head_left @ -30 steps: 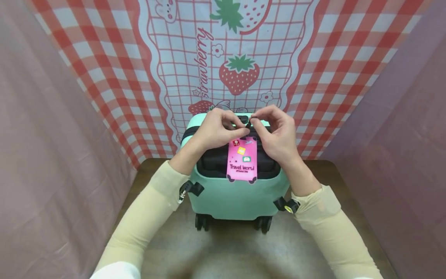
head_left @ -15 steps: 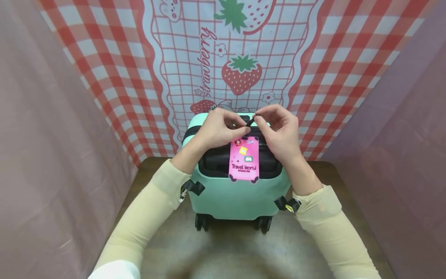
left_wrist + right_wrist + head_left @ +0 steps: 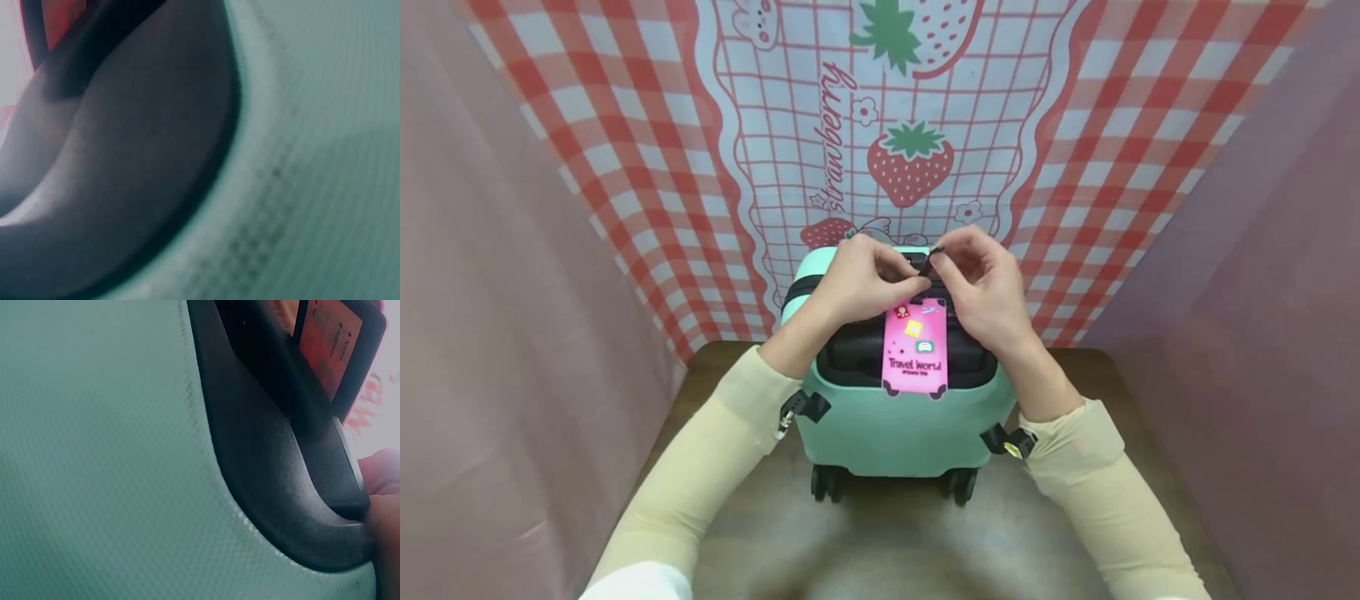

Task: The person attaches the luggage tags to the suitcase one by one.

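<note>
A mint-green suitcase (image 3: 902, 433) stands upright on its black wheels in the head view. Hanging over its black handle recess is a pink luggage tag (image 3: 913, 354) printed "Travel World". Above the tag, my left hand (image 3: 865, 279) pinches the tag's black strap (image 3: 925, 265) between thumb and fingers. My right hand (image 3: 988, 287) pinches the strap's upper end just beside it. The fingers partly cover the strap, so its buckle or loop cannot be made out. In the right wrist view, the tag's back (image 3: 331, 353) shows a name and address card beside the black handle (image 3: 275, 375).
The suitcase rests on a brown wooden table (image 3: 730, 500). Behind it hangs a strawberry-print checked cloth (image 3: 647, 150). Plain pinkish curtains (image 3: 497, 292) close in both sides. The left wrist view holds only the blurred green shell (image 3: 337, 156) and dark recess (image 3: 156, 137).
Both hands keep their pinch on the strap. The right hand drew slightly away half a second ago and is now a little closer to the left. The head view has shifted slightly.
</note>
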Demonstrator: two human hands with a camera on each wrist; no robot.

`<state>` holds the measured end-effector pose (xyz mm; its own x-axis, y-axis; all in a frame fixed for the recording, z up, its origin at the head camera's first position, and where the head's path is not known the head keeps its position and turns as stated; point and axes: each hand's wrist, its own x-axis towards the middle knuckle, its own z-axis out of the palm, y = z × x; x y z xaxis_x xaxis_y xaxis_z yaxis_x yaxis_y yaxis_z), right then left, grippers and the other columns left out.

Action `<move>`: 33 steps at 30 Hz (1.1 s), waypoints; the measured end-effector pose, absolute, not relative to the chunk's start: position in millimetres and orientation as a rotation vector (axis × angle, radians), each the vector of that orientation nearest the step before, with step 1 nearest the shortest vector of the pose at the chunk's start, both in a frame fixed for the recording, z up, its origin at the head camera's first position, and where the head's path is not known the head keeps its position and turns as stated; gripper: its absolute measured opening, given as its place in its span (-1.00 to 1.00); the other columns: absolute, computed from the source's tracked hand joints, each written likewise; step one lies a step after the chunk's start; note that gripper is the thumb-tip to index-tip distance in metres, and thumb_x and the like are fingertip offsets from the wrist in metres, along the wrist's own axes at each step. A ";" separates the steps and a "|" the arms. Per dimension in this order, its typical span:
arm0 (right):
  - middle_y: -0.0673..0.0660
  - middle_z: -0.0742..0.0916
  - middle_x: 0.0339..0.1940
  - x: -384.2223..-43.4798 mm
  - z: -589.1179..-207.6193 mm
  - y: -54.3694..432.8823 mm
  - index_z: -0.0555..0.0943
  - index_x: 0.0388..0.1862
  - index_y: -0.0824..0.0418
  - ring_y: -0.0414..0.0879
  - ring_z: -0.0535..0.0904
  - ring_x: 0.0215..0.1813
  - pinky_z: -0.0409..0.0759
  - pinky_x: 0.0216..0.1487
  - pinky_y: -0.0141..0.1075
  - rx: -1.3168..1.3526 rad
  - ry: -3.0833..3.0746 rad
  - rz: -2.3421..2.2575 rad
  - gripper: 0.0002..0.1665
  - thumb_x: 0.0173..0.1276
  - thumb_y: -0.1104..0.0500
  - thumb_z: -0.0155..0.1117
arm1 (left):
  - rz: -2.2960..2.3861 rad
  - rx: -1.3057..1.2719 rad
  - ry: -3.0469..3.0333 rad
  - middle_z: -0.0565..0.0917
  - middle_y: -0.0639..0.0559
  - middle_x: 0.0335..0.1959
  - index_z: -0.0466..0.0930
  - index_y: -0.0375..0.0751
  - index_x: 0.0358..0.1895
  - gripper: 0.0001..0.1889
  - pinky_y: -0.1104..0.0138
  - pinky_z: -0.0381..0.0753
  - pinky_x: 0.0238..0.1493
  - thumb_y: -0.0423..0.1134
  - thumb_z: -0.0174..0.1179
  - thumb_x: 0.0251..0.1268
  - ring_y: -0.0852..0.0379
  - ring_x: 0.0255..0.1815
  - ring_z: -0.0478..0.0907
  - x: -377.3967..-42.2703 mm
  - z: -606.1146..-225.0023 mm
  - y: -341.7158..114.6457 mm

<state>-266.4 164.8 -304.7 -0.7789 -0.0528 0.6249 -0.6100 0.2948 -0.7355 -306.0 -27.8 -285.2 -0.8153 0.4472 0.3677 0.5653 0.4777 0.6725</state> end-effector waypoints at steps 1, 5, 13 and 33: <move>0.09 0.74 -0.19 -266.4 -305.2 163.9 0.64 0.00 0.37 -0.22 0.71 -0.16 0.67 -0.08 -0.44 0.607 -2.061 1.515 -0.86 0.56 0.32 0.29 | -1.244 -0.902 -2.570 0.85 0.04 -0.44 0.92 -0.13 -0.29 -0.81 0.37 0.59 -0.34 -0.08 0.52 0.25 0.20 -0.45 0.74 -306.2 -285.5 -28.8; -0.10 0.71 -0.20 -266.5 -307.0 161.3 0.63 -0.04 0.42 -0.18 0.70 -0.18 0.69 -0.07 -0.42 0.672 -1.959 1.553 -0.90 0.54 0.41 0.27 | -1.218 -0.928 -2.560 0.85 0.01 -0.44 0.91 -0.16 -0.30 -0.81 0.37 0.60 -0.36 -0.10 0.52 0.24 0.19 -0.46 0.74 -307.2 -285.2 -31.1; -0.19 0.71 -0.19 -263.0 -308.9 163.4 0.62 -0.07 0.50 -0.15 0.73 -0.17 0.72 -0.03 -0.43 0.705 -1.910 1.580 -0.90 0.50 0.47 0.27 | -1.206 -0.951 -2.564 0.86 0.03 -0.42 0.90 -0.14 -0.30 -0.82 0.36 0.66 -0.28 -0.10 0.50 0.27 0.21 -0.42 0.77 -304.8 -288.5 -28.6; -0.20 0.77 -0.28 -265.8 -307.6 162.7 0.78 -0.01 0.35 -0.18 0.63 -0.32 0.60 -0.30 -0.45 0.532 -2.022 1.601 -0.81 0.50 0.27 0.40 | -1.254 -0.895 -2.575 0.87 0.01 -0.40 0.92 -0.16 -0.27 -0.81 0.35 0.65 -0.32 -0.11 0.51 0.25 0.19 -0.43 0.76 -304.9 -285.1 -29.8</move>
